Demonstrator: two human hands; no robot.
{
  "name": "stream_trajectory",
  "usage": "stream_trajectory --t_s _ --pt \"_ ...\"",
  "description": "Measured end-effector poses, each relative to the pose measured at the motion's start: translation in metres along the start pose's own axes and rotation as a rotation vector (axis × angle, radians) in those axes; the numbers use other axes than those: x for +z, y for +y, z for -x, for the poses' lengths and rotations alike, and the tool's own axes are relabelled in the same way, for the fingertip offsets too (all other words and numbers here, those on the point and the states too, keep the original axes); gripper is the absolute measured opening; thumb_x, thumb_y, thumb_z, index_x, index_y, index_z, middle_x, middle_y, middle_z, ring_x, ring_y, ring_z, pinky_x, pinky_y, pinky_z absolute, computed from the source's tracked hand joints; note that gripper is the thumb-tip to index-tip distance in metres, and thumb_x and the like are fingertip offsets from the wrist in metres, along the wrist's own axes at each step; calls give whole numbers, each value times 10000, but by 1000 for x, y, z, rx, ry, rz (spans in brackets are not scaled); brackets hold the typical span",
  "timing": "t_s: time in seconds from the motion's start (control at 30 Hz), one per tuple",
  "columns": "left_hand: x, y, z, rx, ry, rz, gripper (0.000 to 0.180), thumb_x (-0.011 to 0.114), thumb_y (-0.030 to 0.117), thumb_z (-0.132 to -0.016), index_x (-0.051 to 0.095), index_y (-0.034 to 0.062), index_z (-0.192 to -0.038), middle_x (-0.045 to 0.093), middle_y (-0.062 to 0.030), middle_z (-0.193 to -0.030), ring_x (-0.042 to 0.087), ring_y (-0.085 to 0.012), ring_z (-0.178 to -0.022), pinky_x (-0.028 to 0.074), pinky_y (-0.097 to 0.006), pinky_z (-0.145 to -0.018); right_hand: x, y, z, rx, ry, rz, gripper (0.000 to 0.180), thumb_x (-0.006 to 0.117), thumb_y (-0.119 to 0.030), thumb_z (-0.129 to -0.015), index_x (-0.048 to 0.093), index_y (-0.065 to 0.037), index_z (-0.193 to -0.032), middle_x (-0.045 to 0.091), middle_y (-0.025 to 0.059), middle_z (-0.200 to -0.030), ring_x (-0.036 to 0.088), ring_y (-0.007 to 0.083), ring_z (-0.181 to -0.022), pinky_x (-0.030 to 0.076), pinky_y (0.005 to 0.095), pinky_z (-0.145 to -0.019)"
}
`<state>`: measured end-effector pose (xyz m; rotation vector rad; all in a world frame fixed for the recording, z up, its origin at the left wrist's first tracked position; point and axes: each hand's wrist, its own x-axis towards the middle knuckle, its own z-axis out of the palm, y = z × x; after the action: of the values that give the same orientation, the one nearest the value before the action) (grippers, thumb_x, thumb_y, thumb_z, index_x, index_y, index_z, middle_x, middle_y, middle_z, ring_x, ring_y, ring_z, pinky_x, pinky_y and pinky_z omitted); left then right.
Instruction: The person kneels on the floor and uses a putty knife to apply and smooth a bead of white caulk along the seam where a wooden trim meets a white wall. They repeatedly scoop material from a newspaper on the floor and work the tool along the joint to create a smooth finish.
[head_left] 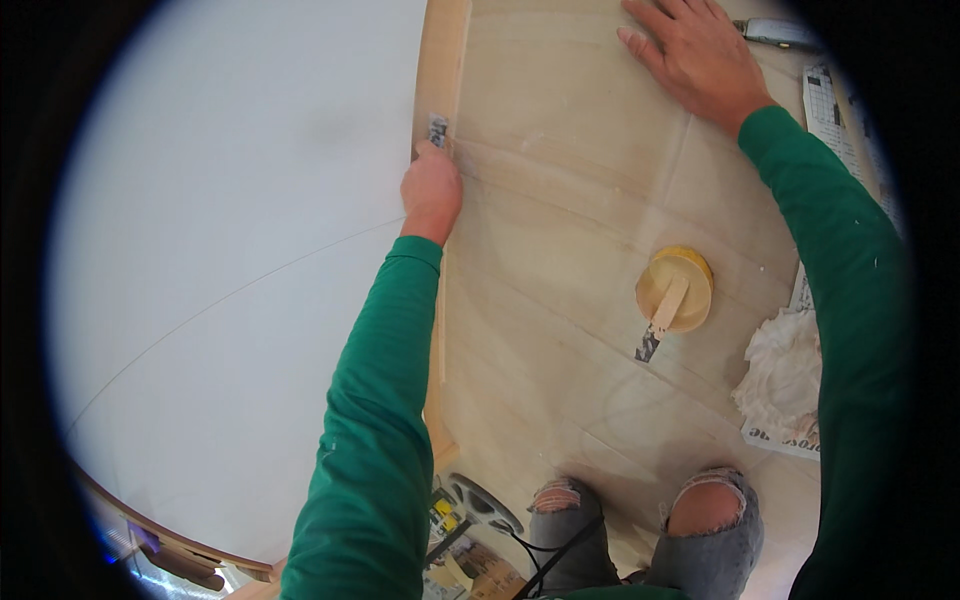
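Note:
My left hand is closed at the wooden edge strip of a large white panel. From its fingers sticks out a short strip with a black-and-grey patterned end; the rest of it is hidden in the hand. At the upper right, my right hand lies on the beige covering sheet, fingers stretched and apart, some fingertips cut off by the view's edge. Between my arms stands a round yellow tub with pale contents. A flat wooden stick with a similar patterned end rests across its rim.
The white panel fills the left side. A utility knife lies beyond my right hand. Newspaper and a crumpled white cloth lie along the right. Below are my knees, a cable and a grey-handled tool.

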<state>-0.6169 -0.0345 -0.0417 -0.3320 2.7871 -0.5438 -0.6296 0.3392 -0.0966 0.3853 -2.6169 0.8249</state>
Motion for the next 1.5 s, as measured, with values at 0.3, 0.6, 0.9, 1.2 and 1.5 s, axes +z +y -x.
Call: stream_trajectory --t_s 0.3,0.6,0.9,1.2,1.5 --pt "8 -13 6 26 10 1 302 452 246 -1084 492 -42 -1164 724 -350 -1016 712 -512 -996 562 -579 -890 -1 -2 1 13 -13 0 384 594 -292 -1026 640 -1 -1272 567 255 -1406 483 439 -1376 365 522 -1187" --pt "15 -23 16 46 26 1 319 451 277 -1095 498 -35 -1145 727 -338 -991 711 -513 -969 559 -585 -878 0 -1 0 22 -39 14 393 585 -305 -1035 642 -1 -1278 565 258 -1420 476 441 -1389 361 519 -1192" --pt "18 -24 18 36 41 -18 309 455 285 -1095 492 -21 -1113 731 -327 -964 718 -502 -954 570 -576 -858 0 0 0 -11 -14 23 379 575 -304 -1039 644 3 -1252 571 263 -1381 492 441 -1360 375 517 -1171" --pt "28 -37 24 13 32 -25 301 455 283 -1098 481 -15 -1128 732 -327 -964 721 -507 -937 573 -582 -841 1 0 0 -5 -22 0 386 560 -307 -1051 643 12 -1253 567 268 -1399 487 446 -1373 370 519 -1177" --pt "27 -41 41 -23 -16 -42 248 470 206 -1064 489 -27 -1148 738 -322 -985 728 -489 -962 574 -561 -855 -5 -4 -1 1 -50 -13 379 557 -301 -1054 648 14 -1244 570 269 -1407 485 452 -1380 368 524 -1182"
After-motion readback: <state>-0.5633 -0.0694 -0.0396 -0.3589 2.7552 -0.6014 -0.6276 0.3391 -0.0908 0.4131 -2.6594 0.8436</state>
